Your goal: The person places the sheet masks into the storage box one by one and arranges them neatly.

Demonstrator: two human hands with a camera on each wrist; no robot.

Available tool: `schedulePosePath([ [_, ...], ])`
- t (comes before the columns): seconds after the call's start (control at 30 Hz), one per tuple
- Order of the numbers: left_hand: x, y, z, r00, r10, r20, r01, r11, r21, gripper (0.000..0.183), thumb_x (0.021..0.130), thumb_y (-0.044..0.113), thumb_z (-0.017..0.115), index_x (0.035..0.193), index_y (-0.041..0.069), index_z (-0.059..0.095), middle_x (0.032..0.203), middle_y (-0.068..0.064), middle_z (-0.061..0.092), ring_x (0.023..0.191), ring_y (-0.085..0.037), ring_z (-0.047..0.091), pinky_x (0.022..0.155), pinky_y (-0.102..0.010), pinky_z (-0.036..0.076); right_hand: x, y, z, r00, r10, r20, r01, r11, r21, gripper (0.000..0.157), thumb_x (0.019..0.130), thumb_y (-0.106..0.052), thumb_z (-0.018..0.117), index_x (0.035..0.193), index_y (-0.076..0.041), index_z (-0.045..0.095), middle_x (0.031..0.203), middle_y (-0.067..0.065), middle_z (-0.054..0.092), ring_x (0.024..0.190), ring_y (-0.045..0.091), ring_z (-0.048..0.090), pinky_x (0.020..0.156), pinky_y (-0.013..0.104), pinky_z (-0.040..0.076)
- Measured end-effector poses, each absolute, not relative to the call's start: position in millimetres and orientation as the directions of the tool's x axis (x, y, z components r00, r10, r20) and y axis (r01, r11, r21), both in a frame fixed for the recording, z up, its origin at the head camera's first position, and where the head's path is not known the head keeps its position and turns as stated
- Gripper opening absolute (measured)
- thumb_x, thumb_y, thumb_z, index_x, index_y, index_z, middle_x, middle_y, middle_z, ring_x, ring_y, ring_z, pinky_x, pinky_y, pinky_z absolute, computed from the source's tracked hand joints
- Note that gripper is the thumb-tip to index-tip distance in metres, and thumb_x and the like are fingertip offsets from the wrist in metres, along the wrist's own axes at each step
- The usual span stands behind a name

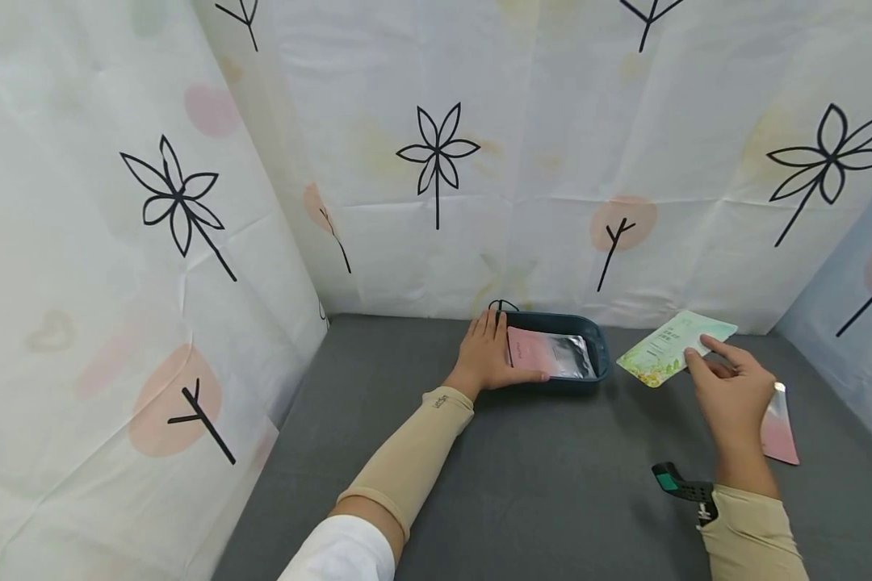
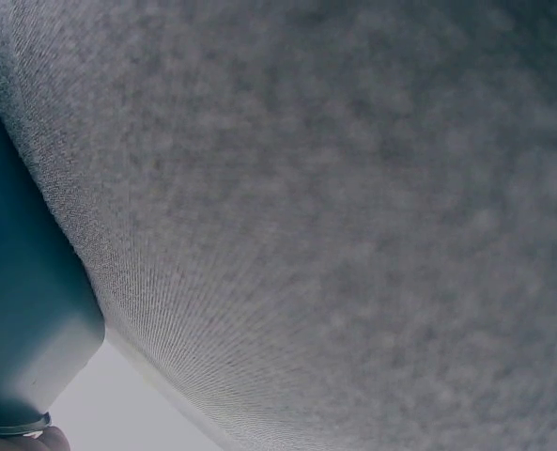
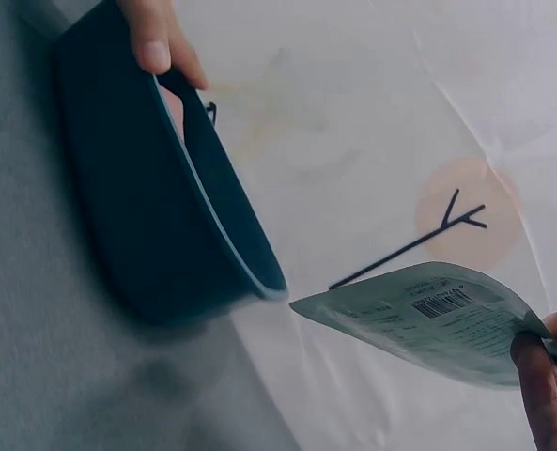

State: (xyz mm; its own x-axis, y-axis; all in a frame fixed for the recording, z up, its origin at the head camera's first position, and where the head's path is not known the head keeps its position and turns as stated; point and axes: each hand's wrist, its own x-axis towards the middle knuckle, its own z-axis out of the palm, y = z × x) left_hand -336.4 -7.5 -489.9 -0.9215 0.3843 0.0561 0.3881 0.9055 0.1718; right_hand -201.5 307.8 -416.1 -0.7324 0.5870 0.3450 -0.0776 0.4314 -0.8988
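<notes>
A dark blue rectangular bin [image 1: 601, 355] stands on the grey table near the back wall. My left hand [image 1: 485, 355] spans its left end, fingers toward the far rim and thumb along the near rim. Inside the bin lies a pink and silver sachet [image 1: 545, 352]. To the right of the bin, my right hand [image 1: 734, 387] pinches a green floral sachet [image 1: 672, 349] by its right edge, thumb against fingers. The sachet's barcoded back shows in the right wrist view, its far corner close to the bin's end.
Another pink sachet [image 1: 779, 428] lies on the grey table [image 1: 552, 484] at the right, partly behind the right hand. Patterned white cloth [image 1: 538, 161] rises behind and at the left. A black strap with a green patch [image 1: 679, 482] is on the right wrist.
</notes>
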Motion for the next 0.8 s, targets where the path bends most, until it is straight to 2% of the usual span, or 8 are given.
schedulePosePath([
  [0.4, -338.4, -8.4, -493.9, -0.924, 0.378, 0.062, 0.383, 0.906, 0.178, 0.139, 0.075, 0.101, 0.048, 0.172, 0.011, 0.005, 0.181, -0.012, 0.005, 0.168, -0.029, 0.005, 0.137, -0.047, 0.008, -213.8, 283.0, -426.5, -0.756, 0.515, 0.404, -0.182, 0.429, -0.885, 0.04, 0.097, -0.011, 0.078, 0.135, 0.002, 0.071, 0.103, -0.023, 0.056, 0.076, -0.022, 0.063, 0.064, 0.001, 0.048],
  [0.8, -334.7, -7.9, -490.0, -0.922, 0.382, 0.067, 0.387, 0.903, 0.188, 0.138, 0.077, 0.098, 0.052, 0.172, 0.01, 0.004, 0.181, -0.014, 0.004, 0.168, -0.029, 0.004, 0.137, -0.046, 0.008, -221.5, 270.0, -445.9, -0.777, 0.502, 0.38, -0.15, 0.438, -0.886, 0.04, 0.097, -0.019, 0.08, 0.131, 0.002, 0.074, 0.105, -0.023, 0.055, 0.078, -0.025, 0.059, 0.065, 0.001, 0.046],
])
